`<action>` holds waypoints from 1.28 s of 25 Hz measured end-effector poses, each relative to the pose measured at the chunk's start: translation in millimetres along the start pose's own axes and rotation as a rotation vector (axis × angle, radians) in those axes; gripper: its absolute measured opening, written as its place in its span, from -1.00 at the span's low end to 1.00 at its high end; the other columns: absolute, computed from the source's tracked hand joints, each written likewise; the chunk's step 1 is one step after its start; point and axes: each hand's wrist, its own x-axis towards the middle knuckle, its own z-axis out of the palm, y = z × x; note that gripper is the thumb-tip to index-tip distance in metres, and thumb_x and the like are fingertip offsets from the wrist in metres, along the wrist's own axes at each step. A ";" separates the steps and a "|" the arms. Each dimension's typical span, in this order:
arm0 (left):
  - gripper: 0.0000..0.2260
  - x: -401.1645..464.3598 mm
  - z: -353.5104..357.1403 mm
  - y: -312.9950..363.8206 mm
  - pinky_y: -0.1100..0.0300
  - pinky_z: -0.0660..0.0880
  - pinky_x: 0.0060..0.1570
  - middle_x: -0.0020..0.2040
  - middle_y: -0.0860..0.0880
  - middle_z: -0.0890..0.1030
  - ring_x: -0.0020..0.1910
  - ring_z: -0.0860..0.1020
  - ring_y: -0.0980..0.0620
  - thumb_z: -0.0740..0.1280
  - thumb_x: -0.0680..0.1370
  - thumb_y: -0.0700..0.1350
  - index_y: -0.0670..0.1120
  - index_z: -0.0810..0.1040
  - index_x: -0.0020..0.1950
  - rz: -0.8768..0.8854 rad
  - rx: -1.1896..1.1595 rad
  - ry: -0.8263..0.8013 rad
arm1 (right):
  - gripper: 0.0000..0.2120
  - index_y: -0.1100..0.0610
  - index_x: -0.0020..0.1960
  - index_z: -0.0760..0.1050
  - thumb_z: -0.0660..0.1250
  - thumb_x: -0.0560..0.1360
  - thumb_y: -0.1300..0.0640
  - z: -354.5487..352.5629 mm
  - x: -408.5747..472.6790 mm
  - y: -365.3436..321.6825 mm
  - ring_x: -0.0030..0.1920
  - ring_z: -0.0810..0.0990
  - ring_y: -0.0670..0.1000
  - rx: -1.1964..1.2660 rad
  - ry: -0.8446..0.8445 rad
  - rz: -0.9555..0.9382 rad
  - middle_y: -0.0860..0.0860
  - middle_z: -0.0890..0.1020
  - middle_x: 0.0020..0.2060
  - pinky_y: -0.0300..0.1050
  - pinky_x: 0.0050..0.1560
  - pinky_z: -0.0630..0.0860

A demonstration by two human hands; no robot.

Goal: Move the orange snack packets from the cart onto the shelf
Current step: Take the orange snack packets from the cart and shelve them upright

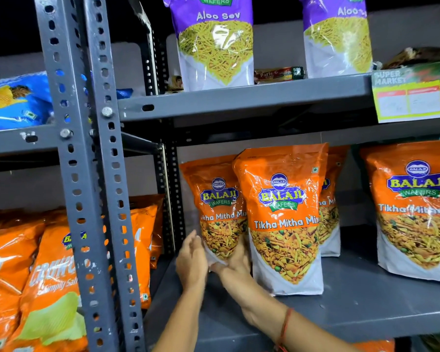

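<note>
Reaching onto the grey shelf [341, 308], I have both hands at the bottom of the leftmost packet [217, 209], an orange Tikha Mitha Mix bag standing upright toward the far left. My left hand [191, 260] lies flat and wide against its lower left edge; my right hand [235, 257] cups its bottom right corner, fingers partly hidden behind it, so I cannot tell how firmly it grips. A front packet [282, 219] stands just right of it, nearer to me and overlapping it. Another packet [329, 207] peeks out behind, and a fourth packet [417, 209] stands well apart at the right edge. Purple bags [215, 44] sit on the board above.
</note>
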 end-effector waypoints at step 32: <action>-0.15 -44.5 -67.3 5.2 0.18 0.56 0.11 0.15 0.05 0.63 0.14 0.60 0.09 0.65 0.01 -0.03 0.06 0.45 0.27 -0.011 0.041 -0.638 | 0.00 -0.15 0.39 0.27 0.58 0.03 -0.31 -104.2 -19.3 13.0 0.30 0.51 -0.10 -0.527 -0.167 -0.179 -0.21 0.54 0.31 -0.07 0.23 0.51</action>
